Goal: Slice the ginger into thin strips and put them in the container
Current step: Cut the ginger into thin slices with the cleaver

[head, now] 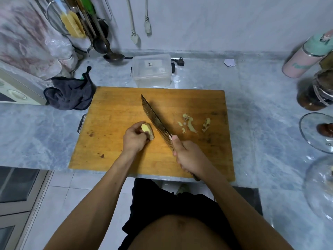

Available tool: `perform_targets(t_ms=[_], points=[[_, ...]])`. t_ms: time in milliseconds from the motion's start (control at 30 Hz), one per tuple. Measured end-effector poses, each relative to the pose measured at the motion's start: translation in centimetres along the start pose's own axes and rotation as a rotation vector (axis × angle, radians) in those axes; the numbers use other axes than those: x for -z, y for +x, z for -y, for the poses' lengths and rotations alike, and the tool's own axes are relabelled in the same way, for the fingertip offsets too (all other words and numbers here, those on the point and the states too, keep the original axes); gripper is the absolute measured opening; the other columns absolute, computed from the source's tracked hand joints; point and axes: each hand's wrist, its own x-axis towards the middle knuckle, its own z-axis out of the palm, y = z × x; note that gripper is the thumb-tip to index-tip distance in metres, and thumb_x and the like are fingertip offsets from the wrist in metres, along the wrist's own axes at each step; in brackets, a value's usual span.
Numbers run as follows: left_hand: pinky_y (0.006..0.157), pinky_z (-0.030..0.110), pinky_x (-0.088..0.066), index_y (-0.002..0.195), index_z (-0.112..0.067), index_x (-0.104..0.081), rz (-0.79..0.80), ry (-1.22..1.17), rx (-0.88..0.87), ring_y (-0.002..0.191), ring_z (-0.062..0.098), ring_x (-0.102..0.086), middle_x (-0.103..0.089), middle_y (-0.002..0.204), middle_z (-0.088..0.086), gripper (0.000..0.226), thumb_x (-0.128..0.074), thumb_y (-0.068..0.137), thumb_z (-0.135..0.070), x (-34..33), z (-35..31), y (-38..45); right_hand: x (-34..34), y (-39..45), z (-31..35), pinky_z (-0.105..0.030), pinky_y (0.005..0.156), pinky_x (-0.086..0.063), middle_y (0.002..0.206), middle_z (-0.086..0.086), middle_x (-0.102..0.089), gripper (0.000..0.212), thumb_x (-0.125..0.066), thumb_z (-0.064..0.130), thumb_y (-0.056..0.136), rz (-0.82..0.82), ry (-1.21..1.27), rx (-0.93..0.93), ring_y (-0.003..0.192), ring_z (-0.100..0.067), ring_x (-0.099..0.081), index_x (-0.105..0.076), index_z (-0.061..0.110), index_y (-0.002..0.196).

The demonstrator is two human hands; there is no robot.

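Observation:
A piece of ginger (148, 130) with a pale cut face sits on the wooden cutting board (115, 112), gripped by my left hand (134, 139). My right hand (187, 156) grips the handle of a cleaver (155, 120); its blade angles up and to the left, just right of the ginger. Several ginger trimmings and peel scraps (191, 124) lie on the board to the right of the blade. A clear plastic container (151, 70) with its lid on stands just behind the board.
A dark cloth (70, 94) lies left of the board beside an appliance (16, 89). Ladles and utensils (100, 38) hang at the back left. Jars (317, 91), a pink bottle (306, 56) and glass lids (317, 132) crowd the right side. The counter edge runs under the board's front.

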Motion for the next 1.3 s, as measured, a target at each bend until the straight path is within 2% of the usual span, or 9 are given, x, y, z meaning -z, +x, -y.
perform_targets(t_ms=[167, 333, 633, 767, 833, 933, 1067, 1200, 1300], points=[[0.088, 0.043, -0.059, 0.124, -0.014, -0.067, -0.077, -0.036, -0.001, 0.088, 0.024, -0.072, -0.072, 0.087, 0.000, 0.046, -0.059, 0.082, 0.003, -1.0, -0.6, -0.5, -0.9, -0.1, 1.2, -0.025, 0.046, -0.045, 0.060, -0.003, -0.053, 0.064, -0.023, 0.061, 0.101, 0.008, 0.043, -0.034, 0.045, -0.013, -0.051, -0.055, 0.012, 0.075], [0.086, 0.038, -0.060, 0.124, -0.011, -0.065, -0.093, -0.061, 0.049, 0.065, 0.011, -0.067, -0.064, 0.049, -0.017, 0.040, -0.058, 0.087, 0.001, -1.3, -1.1, -0.5, -0.9, -0.2, 1.5, -0.024, 0.045, -0.043, 0.061, -0.006, -0.053, 0.066, -0.022, 0.060, 0.102, 0.020, 0.036, -0.028, 0.046, -0.015, -0.050, -0.056, 0.010, 0.076], [0.082, 0.038, -0.061, 0.117, -0.012, -0.068, -0.113, -0.052, 0.060, 0.055, 0.006, -0.065, -0.061, 0.045, -0.019, 0.035, -0.056, 0.086, 0.000, -1.4, -1.4, -0.5, -1.5, 0.2, 1.8, -0.028, 0.050, -0.046, 0.065, -0.012, -0.053, 0.067, -0.020, 0.060, 0.102, 0.014, -0.008, -0.022, 0.049, -0.020, -0.052, -0.054, 0.009, 0.075], [0.080, 0.040, -0.061, 0.111, -0.018, -0.069, -0.121, -0.075, 0.072, 0.059, 0.012, -0.068, -0.065, 0.049, -0.012, 0.036, -0.058, 0.080, -0.004, -1.4, -1.5, -0.6, -2.2, 0.7, 2.3, -0.042, 0.060, -0.052, 0.062, -0.013, -0.054, 0.068, -0.020, 0.056, 0.104, -0.036, -0.054, 0.032, 0.054, -0.027, -0.053, -0.055, 0.006, 0.071], [0.080, 0.043, -0.061, 0.109, -0.019, -0.072, -0.141, -0.086, 0.069, 0.072, 0.020, -0.072, -0.072, 0.067, -0.004, 0.045, -0.059, 0.067, -0.011, -1.3, -1.2, -0.7, -2.7, 1.0, 2.6, -0.046, 0.069, -0.053, 0.059, -0.013, -0.055, 0.071, -0.020, 0.052, 0.105, -0.059, -0.078, 0.065, 0.058, -0.028, -0.056, -0.054, 0.004, 0.066], [0.081, 0.044, -0.061, 0.109, -0.016, -0.073, -0.155, -0.073, 0.025, 0.081, 0.027, -0.073, -0.074, 0.084, 0.003, 0.052, -0.054, 0.061, -0.015, -1.3, -0.9, -0.7, -3.3, 1.6, 2.9, -0.046, 0.082, -0.052, 0.063, -0.008, -0.054, 0.069, -0.019, 0.050, 0.106, -0.069, -0.098, 0.072, 0.083, -0.036, -0.062, -0.053, 0.009, 0.062], [0.079, 0.042, -0.061, 0.108, -0.017, -0.073, -0.152, -0.054, 0.020, 0.079, 0.027, -0.073, -0.072, 0.077, -0.002, 0.059, -0.049, 0.054, -0.018, -1.4, -1.2, -0.7, -3.5, 2.0, 2.6, -0.038, 0.077, -0.042, 0.060, -0.003, -0.048, 0.068, -0.018, 0.049, 0.107, -0.083, -0.118, 0.074, 0.081, -0.031, -0.054, -0.047, 0.014, 0.057], [0.078, 0.044, -0.061, 0.104, -0.018, -0.071, -0.142, -0.024, 0.026, 0.079, 0.027, -0.072, -0.071, 0.077, -0.002, 0.041, -0.058, 0.067, -0.007, -1.5, -1.5, -0.7, -3.8, 2.2, 2.4, -0.033, 0.077, -0.039, 0.062, -0.003, -0.049, 0.067, -0.018, 0.049, 0.107, -0.109, -0.142, 0.083, 0.088, -0.032, -0.055, -0.047, 0.015, 0.057], [0.077, 0.043, -0.062, 0.107, -0.015, -0.073, -0.148, -0.022, 0.021, 0.078, 0.025, -0.073, -0.073, 0.080, -0.001, 0.049, -0.057, 0.060, -0.017, -1.6, -1.4, -0.4, -3.9, 2.3, 2.3, -0.033, 0.078, -0.039, 0.063, -0.003, -0.050, 0.066, -0.018, 0.049, 0.107, -0.115, -0.134, 0.079, 0.091, -0.034, -0.057, -0.046, 0.015, 0.057]])
